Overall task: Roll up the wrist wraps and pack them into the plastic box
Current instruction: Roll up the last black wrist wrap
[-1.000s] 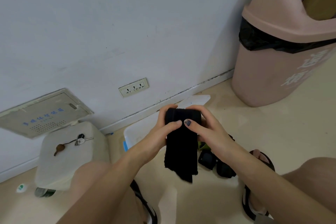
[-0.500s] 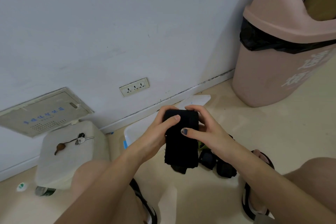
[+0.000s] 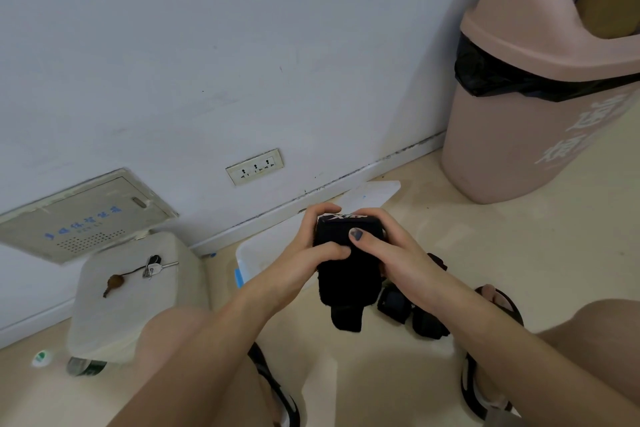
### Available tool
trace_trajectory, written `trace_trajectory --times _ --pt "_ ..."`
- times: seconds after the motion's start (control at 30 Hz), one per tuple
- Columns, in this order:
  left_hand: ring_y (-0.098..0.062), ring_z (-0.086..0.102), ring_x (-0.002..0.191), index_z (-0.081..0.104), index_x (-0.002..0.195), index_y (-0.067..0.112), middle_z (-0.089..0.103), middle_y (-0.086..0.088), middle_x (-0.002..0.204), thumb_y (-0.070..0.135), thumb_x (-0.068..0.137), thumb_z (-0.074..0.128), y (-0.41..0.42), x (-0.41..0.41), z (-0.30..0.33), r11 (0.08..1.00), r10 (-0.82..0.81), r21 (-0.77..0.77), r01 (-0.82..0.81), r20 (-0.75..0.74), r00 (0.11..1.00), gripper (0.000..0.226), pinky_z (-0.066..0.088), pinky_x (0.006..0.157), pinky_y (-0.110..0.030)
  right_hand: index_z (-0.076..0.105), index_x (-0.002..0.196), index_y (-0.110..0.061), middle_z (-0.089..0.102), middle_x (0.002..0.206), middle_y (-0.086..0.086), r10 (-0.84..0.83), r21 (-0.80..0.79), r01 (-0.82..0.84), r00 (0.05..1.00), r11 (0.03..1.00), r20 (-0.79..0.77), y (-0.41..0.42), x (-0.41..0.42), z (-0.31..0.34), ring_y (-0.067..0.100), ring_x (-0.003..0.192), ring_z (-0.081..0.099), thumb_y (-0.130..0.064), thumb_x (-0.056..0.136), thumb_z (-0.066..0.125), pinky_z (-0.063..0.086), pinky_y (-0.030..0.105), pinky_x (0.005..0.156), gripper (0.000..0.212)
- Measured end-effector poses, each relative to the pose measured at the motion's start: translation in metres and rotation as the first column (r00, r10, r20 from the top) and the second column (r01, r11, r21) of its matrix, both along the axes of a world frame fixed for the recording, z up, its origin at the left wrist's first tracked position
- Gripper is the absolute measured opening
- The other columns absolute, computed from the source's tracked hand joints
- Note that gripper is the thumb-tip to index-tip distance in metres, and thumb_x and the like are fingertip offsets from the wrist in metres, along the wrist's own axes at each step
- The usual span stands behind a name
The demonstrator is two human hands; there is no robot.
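Observation:
I hold a black wrist wrap (image 3: 346, 274) in front of me above the floor. My left hand (image 3: 308, 253) grips its left side with the thumb across the front. My right hand (image 3: 391, 253) grips its right side, thumb pressed on the rolled top. A short tail of the wrap hangs below the roll. Two rolled black wraps (image 3: 412, 314) lie on the floor under my right wrist. The clear plastic box (image 3: 263, 253) sits on the floor behind my hands, mostly hidden by them. Its lid (image 3: 374, 192) lies by the baseboard.
A pink waste bin (image 3: 540, 107) with a black liner stands at the right against the wall. A white stool (image 3: 128, 295) with keys (image 3: 152, 267) on it is at the left. My knees and sandalled feet frame the floor space. A wall socket (image 3: 255, 166) is behind.
The hanging tail of the wrap has grown much shorter as both hands rolled it up; the roll at the top is thicker and a white logo now shows.

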State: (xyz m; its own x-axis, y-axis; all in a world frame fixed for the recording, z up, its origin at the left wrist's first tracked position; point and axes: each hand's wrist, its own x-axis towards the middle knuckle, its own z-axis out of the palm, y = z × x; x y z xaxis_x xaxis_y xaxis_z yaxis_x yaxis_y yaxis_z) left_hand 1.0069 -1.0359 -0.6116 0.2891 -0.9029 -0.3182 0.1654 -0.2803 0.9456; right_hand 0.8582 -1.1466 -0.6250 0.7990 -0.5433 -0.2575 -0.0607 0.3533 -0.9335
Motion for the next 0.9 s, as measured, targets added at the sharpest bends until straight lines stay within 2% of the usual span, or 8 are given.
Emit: trace_trajectory --times 0.1,0.17,0.3,0.4,0.53,0.63,0.77,0.9 --pt "-0.017 0.064 0.118 0.05 0.133 0.03 0.061 -0.007 0.134 0.065 0.075 0.066 -0.0022 0.0014 -0.0022 0.994 0.053 0.102 -0.045 -0.072 0.996 0.069 0.052 0.102 -0.043 0.062 0.123 -0.033 0.071 0.114 0.0 -0.003 -0.12 0.004 1.0 0.993 0.009 -0.0002 -0.0035 0.0011 0.015 0.103 0.072 -0.026 0.096 0.073 0.056 0.025 0.077 0.03" --pt "-0.023 0.066 0.121 0.051 0.139 0.028 0.063 -0.007 0.138 0.076 0.085 0.053 -0.0023 0.0024 -0.0023 0.985 0.043 0.169 -0.025 -0.101 0.994 0.072 0.056 0.1 -0.045 0.059 0.125 -0.034 0.07 0.111 -0.01 0.005 -0.197 -0.001 1.0 0.98 0.022 -0.0007 -0.0058 0.0015 0.012 0.105 0.071 -0.016 0.097 0.072 0.057 0.025 0.08 0.036" --pt "-0.029 0.067 0.122 0.056 0.141 0.021 0.069 -0.009 0.133 0.062 0.104 0.035 -0.0003 -0.0001 0.0008 0.981 0.013 0.193 0.024 -0.187 0.982 0.059 0.052 0.106 -0.049 0.059 0.126 -0.035 0.068 0.112 -0.016 0.039 -0.32 -0.025 0.998 0.947 0.039 0.001 -0.0066 0.0002 0.01 0.111 0.066 -0.008 0.092 0.076 0.055 0.026 0.091 0.046" --pt "-0.033 0.063 0.128 0.048 0.144 0.017 0.063 -0.015 0.14 0.051 0.099 0.055 -0.0009 0.0017 0.0003 0.99 0.048 0.142 -0.014 -0.239 0.97 0.057 0.045 0.113 -0.057 0.059 0.126 -0.034 0.066 0.119 -0.012 0.047 -0.343 -0.024 0.997 0.939 0.06 0.0006 -0.0064 -0.001 0.016 0.117 0.062 -0.01 0.084 0.077 0.055 0.036 0.1 0.052" --pt "-0.032 0.066 0.12 0.051 0.137 0.017 0.065 -0.016 0.133 0.035 0.085 0.065 -0.0028 0.003 0.0004 0.992 0.1 0.104 -0.075 -0.261 0.96 0.056 0.048 0.107 -0.054 0.056 0.128 -0.039 0.061 0.126 -0.01 0.059 -0.31 -0.05 0.998 0.949 0.018 -0.0028 -0.0056 -0.0024 0.019 0.12 0.061 -0.007 0.079 0.081 0.059 0.045 0.097 0.064" --pt "-0.027 0.069 0.109 0.052 0.132 0.018 0.068 -0.011 0.123 0.032 0.084 0.064 -0.0027 0.0024 0.0 0.994 0.093 0.078 -0.077 -0.235 0.968 0.051 0.054 0.097 -0.048 0.049 0.135 -0.045 0.058 0.134 -0.005 0.088 -0.19 -0.096 0.995 0.977 -0.05 -0.0062 -0.0052 -0.0025 0.017 0.118 0.065 -0.023 0.072 0.083 0.06 0.039 0.096 0.075" --pt "-0.028 0.068 0.107 0.053 0.128 0.021 0.063 -0.013 0.124 0.028 0.082 0.064 -0.0032 0.0021 0.0006 0.994 0.108 0.045 -0.101 -0.212 0.971 0.048 0.058 0.086 -0.041 0.057 0.13 -0.041 0.066 0.128 -0.003 0.1 -0.063 -0.105 0.992 0.992 -0.081 -0.0023 -0.0017 -0.0035 0.016 0.115 0.07 -0.047 0.083 0.078 0.057 0.047 0.102 0.052" --pt "-0.026 0.067 0.112 0.05 0.132 0.024 0.062 -0.013 0.13 0.03 0.085 0.068 -0.003 0.0013 0.0022 0.995 0.089 0.063 -0.077 -0.209 0.974 0.05 0.058 0.089 -0.039 0.061 0.126 -0.031 0.07 0.121 -0.004 0.046 -0.167 -0.058 0.996 0.984 -0.08 -0.0005 -0.0027 -0.003 0.013 0.113 0.07 -0.03 0.095 0.074 0.058 0.041 0.101 0.034"
